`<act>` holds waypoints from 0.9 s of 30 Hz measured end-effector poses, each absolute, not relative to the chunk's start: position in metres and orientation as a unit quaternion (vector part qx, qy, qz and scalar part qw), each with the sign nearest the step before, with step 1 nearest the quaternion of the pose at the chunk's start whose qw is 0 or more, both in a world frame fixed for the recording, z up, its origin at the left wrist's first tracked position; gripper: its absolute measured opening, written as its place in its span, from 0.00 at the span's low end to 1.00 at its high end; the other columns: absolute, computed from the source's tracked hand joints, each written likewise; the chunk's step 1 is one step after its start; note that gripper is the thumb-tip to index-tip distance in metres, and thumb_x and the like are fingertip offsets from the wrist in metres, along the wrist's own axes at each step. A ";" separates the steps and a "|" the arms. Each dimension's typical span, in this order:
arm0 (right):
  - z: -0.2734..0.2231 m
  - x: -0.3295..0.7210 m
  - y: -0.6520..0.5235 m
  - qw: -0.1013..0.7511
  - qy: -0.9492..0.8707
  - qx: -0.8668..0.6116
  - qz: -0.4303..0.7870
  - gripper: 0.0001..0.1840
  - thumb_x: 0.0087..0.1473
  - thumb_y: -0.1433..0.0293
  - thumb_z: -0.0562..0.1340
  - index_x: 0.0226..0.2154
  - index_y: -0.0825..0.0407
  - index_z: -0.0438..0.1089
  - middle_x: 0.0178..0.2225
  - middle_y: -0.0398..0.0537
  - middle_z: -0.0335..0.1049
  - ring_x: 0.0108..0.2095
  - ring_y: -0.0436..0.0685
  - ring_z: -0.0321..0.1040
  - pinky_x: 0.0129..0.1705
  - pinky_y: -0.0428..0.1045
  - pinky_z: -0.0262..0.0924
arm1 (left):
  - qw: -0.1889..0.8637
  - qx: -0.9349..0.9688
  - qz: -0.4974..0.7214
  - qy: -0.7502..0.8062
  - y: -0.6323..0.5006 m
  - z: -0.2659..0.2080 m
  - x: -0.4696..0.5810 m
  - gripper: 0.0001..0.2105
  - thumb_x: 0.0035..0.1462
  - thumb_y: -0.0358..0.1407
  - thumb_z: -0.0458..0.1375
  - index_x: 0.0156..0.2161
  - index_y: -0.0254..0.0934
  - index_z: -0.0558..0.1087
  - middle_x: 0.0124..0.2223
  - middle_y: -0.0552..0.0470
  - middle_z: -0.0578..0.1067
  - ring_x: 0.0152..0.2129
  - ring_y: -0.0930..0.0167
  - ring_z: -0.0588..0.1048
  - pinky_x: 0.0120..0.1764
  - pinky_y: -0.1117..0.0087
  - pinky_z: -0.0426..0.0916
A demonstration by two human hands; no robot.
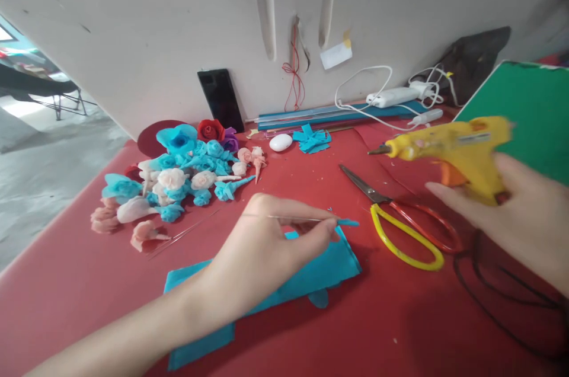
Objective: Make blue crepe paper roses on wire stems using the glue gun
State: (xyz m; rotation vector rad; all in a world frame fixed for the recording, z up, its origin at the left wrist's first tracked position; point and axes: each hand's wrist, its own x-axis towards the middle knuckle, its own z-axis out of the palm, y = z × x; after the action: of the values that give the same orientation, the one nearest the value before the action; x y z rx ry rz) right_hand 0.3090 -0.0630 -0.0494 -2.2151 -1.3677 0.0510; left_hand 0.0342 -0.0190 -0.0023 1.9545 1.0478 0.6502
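Observation:
My left hand [275, 235] pinches a thin wire [302, 219] with a small blue strip [349, 223] wrapped at its right end. Under that hand lie folded blue crepe paper sheets [306, 273], partly hidden by my wrist. My right hand [502, 205] is around the handle of a yellow hot glue gun [471, 149], its nozzle facing left, held above the table; it is slightly blurred. Between my hands, scissors [395, 205] with one yellow and one red handle lie on the red tabletop.
Many blue, white and pink paper flowers [173, 178] are heaped at left. A phone [221, 98] leans on the wall. Blue paper strips [312, 139], a white egg-shaped object [281, 142] and a white power strip [393, 96] lie along the back. A dark cord [493, 323] trails at right.

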 end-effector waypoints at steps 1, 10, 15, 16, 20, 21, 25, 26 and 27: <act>-0.049 0.311 -0.053 0.247 -0.490 -0.835 0.042 0.18 0.46 0.56 0.65 0.30 0.50 0.60 0.25 0.41 0.65 0.26 0.51 0.63 0.27 0.46 0.53 | 0.451 0.747 0.233 0.430 -0.015 -0.006 0.036 0.09 0.52 0.30 0.58 0.25 0.36 0.78 0.24 0.56 0.79 0.19 0.75 0.74 0.24 0.79 0.68; -0.076 0.348 -0.011 0.123 -0.488 -0.860 0.084 0.16 0.58 0.63 0.58 0.45 0.55 0.65 0.45 0.50 0.65 0.44 0.55 0.65 0.45 0.54 0.63 | 0.609 0.645 0.227 0.401 -0.009 -0.008 0.037 0.08 0.51 0.31 0.59 0.25 0.37 0.79 0.25 0.55 0.80 0.18 0.78 0.72 0.25 0.81 0.69; -0.054 0.319 -0.029 0.303 -0.577 -0.758 -0.024 0.21 0.54 0.59 0.58 0.45 0.57 0.64 0.52 0.56 0.59 0.56 0.61 0.53 0.57 0.58 0.52 | 0.613 0.647 0.258 0.374 -0.023 0.011 0.032 0.10 0.53 0.31 0.59 0.23 0.39 0.79 0.22 0.58 0.78 0.19 0.80 0.70 0.24 0.85 0.67; -0.044 0.307 -0.036 0.334 -0.613 -0.716 -0.011 0.21 0.55 0.56 0.55 0.43 0.53 0.65 0.50 0.51 0.62 0.54 0.58 0.58 0.55 0.53 0.56 | 0.607 0.653 0.266 0.367 -0.025 0.013 0.031 0.10 0.54 0.31 0.58 0.24 0.40 0.79 0.22 0.58 0.78 0.19 0.80 0.71 0.25 0.85 0.67; -0.010 0.259 -0.061 0.387 -0.746 -0.533 0.093 0.17 0.50 0.55 0.59 0.43 0.39 0.64 0.44 0.36 0.67 0.47 0.50 0.66 0.44 0.42 0.65 | 0.604 0.659 0.292 0.339 -0.029 0.019 0.026 0.11 0.56 0.33 0.58 0.25 0.40 0.79 0.24 0.58 0.78 0.20 0.79 0.73 0.26 0.85 0.69; -0.005 0.249 -0.064 0.390 -0.766 -0.501 0.098 0.19 0.46 0.58 0.64 0.43 0.39 0.64 0.43 0.36 0.67 0.47 0.51 0.65 0.45 0.41 0.65 | 0.604 0.657 0.299 0.337 -0.030 0.020 0.025 0.11 0.56 0.33 0.58 0.25 0.39 0.79 0.24 0.57 0.79 0.20 0.78 0.73 0.26 0.84 0.70; 0.003 0.223 -0.066 0.428 -0.786 -0.418 0.158 0.23 0.41 0.66 0.69 0.40 0.43 0.63 0.37 0.37 0.66 0.41 0.48 0.66 0.40 0.37 0.65 | 0.599 0.666 0.317 0.311 -0.031 0.022 0.023 0.11 0.56 0.32 0.58 0.25 0.38 0.79 0.25 0.55 0.79 0.22 0.76 0.75 0.27 0.82 0.71; 0.003 0.219 -0.065 0.436 -0.781 -0.410 0.177 0.21 0.42 0.67 0.69 0.39 0.43 0.63 0.36 0.36 0.65 0.39 0.46 0.66 0.38 0.36 0.65 | 0.598 0.670 0.317 0.303 -0.030 0.021 0.023 0.11 0.56 0.31 0.58 0.25 0.38 0.79 0.26 0.54 0.79 0.23 0.75 0.75 0.27 0.81 0.71; 0.003 0.216 -0.064 0.442 -0.776 -0.405 0.195 0.19 0.43 0.68 0.69 0.38 0.44 0.63 0.34 0.36 0.65 0.37 0.45 0.66 0.37 0.36 0.65 | 0.598 0.673 0.315 0.299 -0.030 0.021 0.023 0.11 0.56 0.31 0.57 0.25 0.38 0.79 0.26 0.54 0.79 0.23 0.75 0.75 0.28 0.81 0.71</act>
State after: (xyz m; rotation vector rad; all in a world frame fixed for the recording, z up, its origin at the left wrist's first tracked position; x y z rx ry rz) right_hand 0.2160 -0.0642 0.0027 -1.0064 -1.9263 0.4839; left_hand 0.0226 -0.0302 0.0205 1.5615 0.6931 0.7318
